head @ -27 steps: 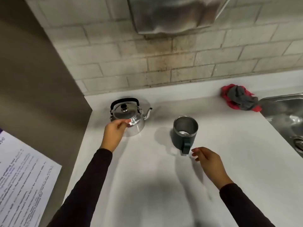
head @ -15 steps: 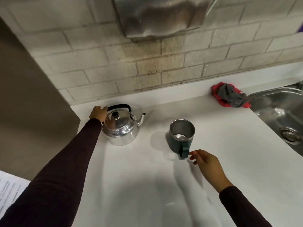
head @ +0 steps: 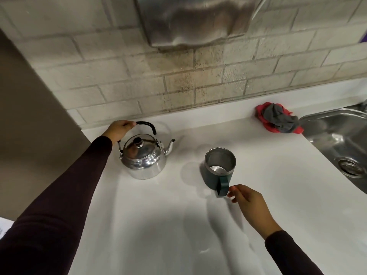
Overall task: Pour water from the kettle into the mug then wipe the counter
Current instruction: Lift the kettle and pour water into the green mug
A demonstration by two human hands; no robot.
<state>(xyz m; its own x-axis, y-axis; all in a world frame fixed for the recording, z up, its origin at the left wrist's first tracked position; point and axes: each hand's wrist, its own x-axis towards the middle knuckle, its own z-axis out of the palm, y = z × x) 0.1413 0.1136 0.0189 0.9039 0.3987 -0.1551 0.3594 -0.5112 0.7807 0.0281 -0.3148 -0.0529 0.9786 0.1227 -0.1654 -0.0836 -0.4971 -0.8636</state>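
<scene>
A shiny metal kettle (head: 143,159) with a black arched handle stands on the white counter (head: 158,225) at the back left, spout pointing right. My left hand (head: 119,129) is closed on the left end of that raised handle. A dark green mug (head: 218,171) with a steel inside stands upright to the right of the kettle, its handle toward me. My right hand (head: 249,201) is just beside the mug's handle, fingertips touching or nearly touching it, holding nothing. A red and grey cloth (head: 278,121) lies crumpled at the back right.
A steel sink (head: 341,143) is set into the counter at the right. A brick wall runs behind, with a metal dispenser (head: 194,20) hanging above. A brown panel bounds the left side, and a printed sheet shows at the lower left edge.
My left hand went from the kettle's front side to behind it and now holds the handle, which stands raised. My right hand has edged up to the mug's handle.
</scene>
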